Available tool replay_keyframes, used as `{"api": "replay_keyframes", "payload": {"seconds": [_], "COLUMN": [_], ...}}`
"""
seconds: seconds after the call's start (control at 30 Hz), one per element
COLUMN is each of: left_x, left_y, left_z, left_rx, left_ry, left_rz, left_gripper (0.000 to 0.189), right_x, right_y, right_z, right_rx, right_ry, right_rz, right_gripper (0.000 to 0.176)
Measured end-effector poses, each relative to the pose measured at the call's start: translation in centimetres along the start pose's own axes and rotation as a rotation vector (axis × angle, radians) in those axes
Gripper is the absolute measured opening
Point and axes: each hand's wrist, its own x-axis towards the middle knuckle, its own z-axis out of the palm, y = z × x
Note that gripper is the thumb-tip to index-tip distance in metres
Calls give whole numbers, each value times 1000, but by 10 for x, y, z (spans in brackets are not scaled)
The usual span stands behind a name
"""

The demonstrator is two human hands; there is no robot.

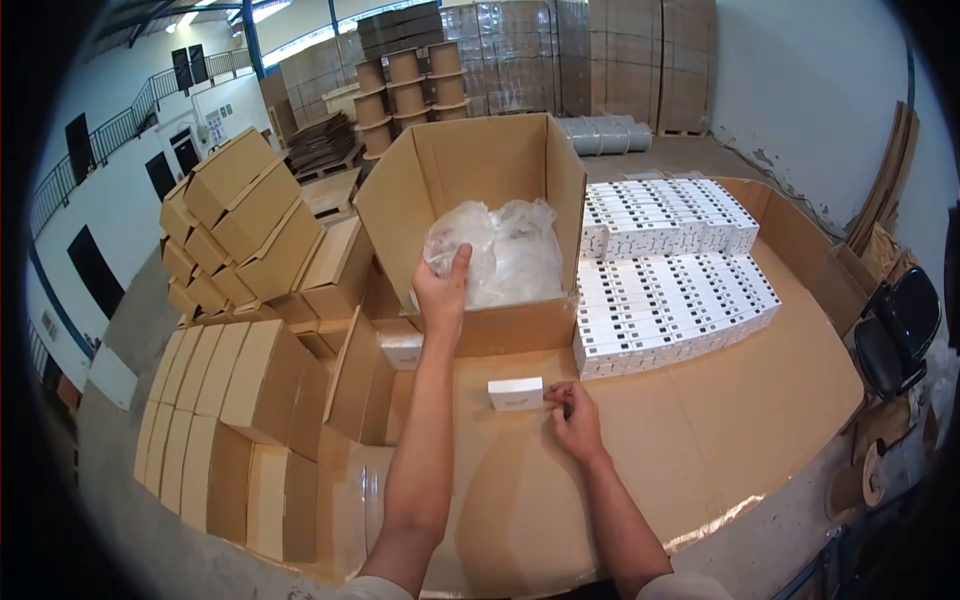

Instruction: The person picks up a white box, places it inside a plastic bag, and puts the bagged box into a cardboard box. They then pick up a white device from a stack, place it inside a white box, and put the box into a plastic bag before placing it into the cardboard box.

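Note:
My left hand (440, 295) grips a clear plastic bag (462, 235) at the front left of a large open carton (480, 160). More clear plastic (525, 250) fills the carton beside it. On the cardboard surface in front of the carton stands a small white box (515, 394). My right hand (576, 415) is at the right side of that box, its fingers curled close together; what they hold, if anything, is too small to make out. Another white box (402, 352) shows beyond my left forearm, next to an open brown carton (360, 385).
Rows of white boxes (670, 305) are stacked at the right of the large carton. Brown cartons (235, 385) stand at the left, with more piled behind them (240, 210). A black chair (895, 335) is at the far right. Cable spools (405, 100) stand behind.

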Motion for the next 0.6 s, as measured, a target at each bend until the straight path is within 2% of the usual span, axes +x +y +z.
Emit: {"api": "replay_keyframes", "payload": {"seconds": [0.17,0.27,0.37,0.4,0.5,0.6], "left_x": [-109,-174,-220,-229,-237,-237], "left_y": [27,26,7,0,-14,-11], "left_z": [-36,-58,-76,-79,-83,-80], "left_rx": [-189,-158,-234,-216,-174,-143], "left_ry": [-62,-156,-230,-240,-301,-349], "left_rz": [-308,-409,-552,-578,-637,-663], "left_gripper": [46,46,47,46,43,37], "right_x": [-10,-17,-22,-22,-19,-19], "right_y": [5,4,-4,-16,-30,-25], "right_z": [-1,-1,-9,-13,-19,-15], "right_rx": [106,224,457,577,539,465], "right_ry": [106,82,-57,-118,-295,-378], "right_rz": [58,107,148,178,151,111], "right_gripper": [19,16,21,28,36,35]}}
